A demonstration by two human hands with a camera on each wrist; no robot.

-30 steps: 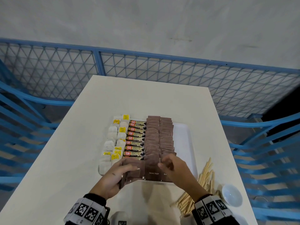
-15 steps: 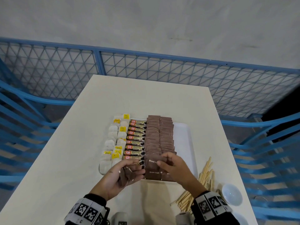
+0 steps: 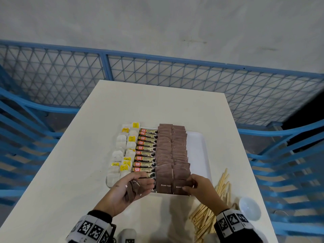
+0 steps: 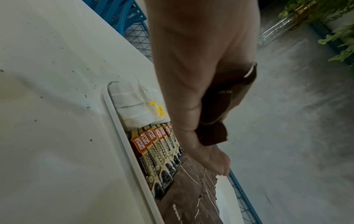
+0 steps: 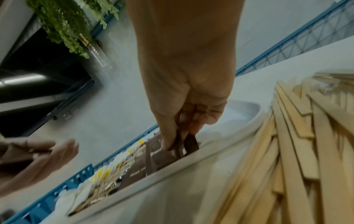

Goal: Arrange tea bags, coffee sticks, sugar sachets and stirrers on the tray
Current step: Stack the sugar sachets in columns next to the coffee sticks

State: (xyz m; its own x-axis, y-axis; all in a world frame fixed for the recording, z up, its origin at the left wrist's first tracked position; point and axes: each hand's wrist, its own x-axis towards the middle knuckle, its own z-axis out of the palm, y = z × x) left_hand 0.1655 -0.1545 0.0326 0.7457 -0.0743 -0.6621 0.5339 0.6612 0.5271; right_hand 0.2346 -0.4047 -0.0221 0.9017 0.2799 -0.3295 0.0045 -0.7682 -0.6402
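A white tray [image 3: 199,151] on the table carries a column of tea bags [image 3: 122,151], a column of coffee sticks [image 3: 145,151] and two columns of brown sugar sachets [image 3: 171,148]. My left hand [image 3: 129,188] holds a small bunch of brown sachets [image 3: 133,189] just before the tray's near edge; the left wrist view shows those sachets [image 4: 220,106] under the curled fingers. My right hand [image 3: 192,187] pinches one brown sachet [image 3: 180,186] at the near end of the right sugar column; in the right wrist view its fingertips [image 5: 168,145] clamp that sachet [image 5: 166,153] inside the tray rim [image 5: 191,166].
A loose pile of wooden stirrers [image 3: 215,199] lies on the table right of the tray, close under my right wrist. A small white bowl [image 3: 249,208] sits beyond them near the table's right edge. Blue mesh fencing [image 3: 157,72] surrounds the table.
My right hand took a sachet from the left hand's bunch and moved it right and down onto the near end of the right sugar column. The left hand stayed put with fewer sachets.
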